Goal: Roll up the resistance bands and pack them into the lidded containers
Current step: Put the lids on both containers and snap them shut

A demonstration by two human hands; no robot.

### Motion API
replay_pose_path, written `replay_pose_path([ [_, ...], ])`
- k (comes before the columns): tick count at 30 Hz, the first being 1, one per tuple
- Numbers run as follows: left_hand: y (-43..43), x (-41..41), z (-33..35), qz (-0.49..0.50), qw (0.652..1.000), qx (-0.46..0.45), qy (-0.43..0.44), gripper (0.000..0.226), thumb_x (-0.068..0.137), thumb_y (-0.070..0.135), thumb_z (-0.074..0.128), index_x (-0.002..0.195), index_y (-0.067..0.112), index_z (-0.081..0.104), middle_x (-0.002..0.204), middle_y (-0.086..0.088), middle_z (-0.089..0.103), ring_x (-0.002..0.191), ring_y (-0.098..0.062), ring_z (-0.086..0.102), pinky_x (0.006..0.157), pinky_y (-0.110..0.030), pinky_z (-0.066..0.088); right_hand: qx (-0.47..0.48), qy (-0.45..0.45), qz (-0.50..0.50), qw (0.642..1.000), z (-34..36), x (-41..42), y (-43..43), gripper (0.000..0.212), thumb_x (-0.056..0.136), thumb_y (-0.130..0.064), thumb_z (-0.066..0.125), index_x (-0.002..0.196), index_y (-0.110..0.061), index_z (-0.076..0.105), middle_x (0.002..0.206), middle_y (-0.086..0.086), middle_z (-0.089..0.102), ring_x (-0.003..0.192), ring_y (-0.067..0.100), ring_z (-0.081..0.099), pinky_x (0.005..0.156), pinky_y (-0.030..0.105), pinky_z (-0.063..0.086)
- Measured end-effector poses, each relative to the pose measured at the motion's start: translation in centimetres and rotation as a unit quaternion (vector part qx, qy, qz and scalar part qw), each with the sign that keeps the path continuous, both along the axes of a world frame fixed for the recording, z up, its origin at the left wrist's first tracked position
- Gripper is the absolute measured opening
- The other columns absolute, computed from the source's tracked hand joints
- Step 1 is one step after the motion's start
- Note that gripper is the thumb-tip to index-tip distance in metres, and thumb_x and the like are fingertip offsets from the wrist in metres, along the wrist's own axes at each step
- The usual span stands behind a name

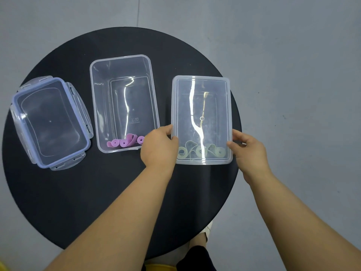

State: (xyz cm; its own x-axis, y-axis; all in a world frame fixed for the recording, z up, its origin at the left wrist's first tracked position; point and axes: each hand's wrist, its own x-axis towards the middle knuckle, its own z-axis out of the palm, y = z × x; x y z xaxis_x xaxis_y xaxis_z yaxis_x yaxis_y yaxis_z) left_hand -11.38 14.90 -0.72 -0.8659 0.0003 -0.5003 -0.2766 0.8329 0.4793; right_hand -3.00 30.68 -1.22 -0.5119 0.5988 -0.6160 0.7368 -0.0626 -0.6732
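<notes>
A clear lid (pixel 201 106) lies on top of the right container, and pale green rolled bands (pixel 203 151) show through it at the near end. My left hand (pixel 159 146) grips the lid's left edge near the front corner. My right hand (pixel 249 148) pinches its right edge. The middle container (pixel 125 102) stands without a lid, with purple rolled bands (pixel 126 142) at its near end.
A clip-lock lid with a blue seal (pixel 50 122) lies at the left of the round black table (pixel 97 202). Grey floor surrounds the table. A leg and a shoe show below the table's near edge.
</notes>
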Motion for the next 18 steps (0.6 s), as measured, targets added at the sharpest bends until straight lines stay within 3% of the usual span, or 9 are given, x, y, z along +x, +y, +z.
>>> replay_pose_path([
  [3,-0.1,0.0,-0.1,0.002,1.0,-0.004,0.001,0.034,0.085,0.011,0.052,0.064,0.032,0.039,0.078,-0.004,0.057,0.067,-0.021,0.048,0.062,-0.034,0.051,0.001,0.0,0.003,1.0,-0.1,0.0,0.0,0.036,0.093,-0.006,0.055,0.126,-0.019,0.058,0.087,-0.021,0.056,0.076,-0.003,0.055,0.076,0.017,0.051],
  [7,-0.5,0.2,-0.3,0.015,1.0,0.019,0.011,0.043,0.087,0.014,0.056,0.058,0.032,0.031,0.078,0.004,0.048,0.072,-0.015,0.041,0.066,-0.029,0.044,0.005,0.0,0.001,1.0,-0.4,0.2,0.2,0.036,0.092,-0.007,0.057,0.126,-0.016,0.059,0.093,-0.014,0.059,0.076,-0.002,0.056,0.072,0.012,0.046],
  [10,-0.8,0.7,-0.5,0.024,0.999,0.031,0.004,0.043,0.087,0.018,0.059,0.057,0.032,0.031,0.077,0.005,0.048,0.073,-0.014,0.04,0.068,-0.026,0.038,0.018,-0.007,-0.01,1.0,-0.7,0.5,0.1,0.032,0.09,-0.01,0.061,0.122,-0.013,0.062,0.098,-0.009,0.063,0.081,0.003,0.059,0.083,0.022,0.05],
  [14,-1.2,1.5,-0.6,0.034,0.998,0.04,-0.022,0.042,0.085,0.022,0.063,0.057,0.031,0.033,0.076,0.003,0.048,0.072,-0.015,0.041,0.064,-0.025,0.036,0.036,-0.021,-0.017,0.999,-1.1,0.9,-0.1,0.025,0.09,-0.017,0.062,0.115,-0.015,0.065,0.085,-0.01,0.062,0.082,0.013,0.061,0.085,0.032,0.053],
  [18,-1.3,1.6,-0.4,0.044,0.997,0.061,-0.029,0.042,0.084,0.023,0.067,0.055,0.031,0.037,0.074,0.002,0.052,0.071,-0.02,0.049,0.07,-0.026,0.041,0.037,-0.038,-0.029,0.998,-1.4,1.3,-0.2,0.023,0.088,-0.023,0.065,0.109,-0.014,0.068,0.095,-0.002,0.066,0.092,0.023,0.066,0.091,0.04,0.053],
])
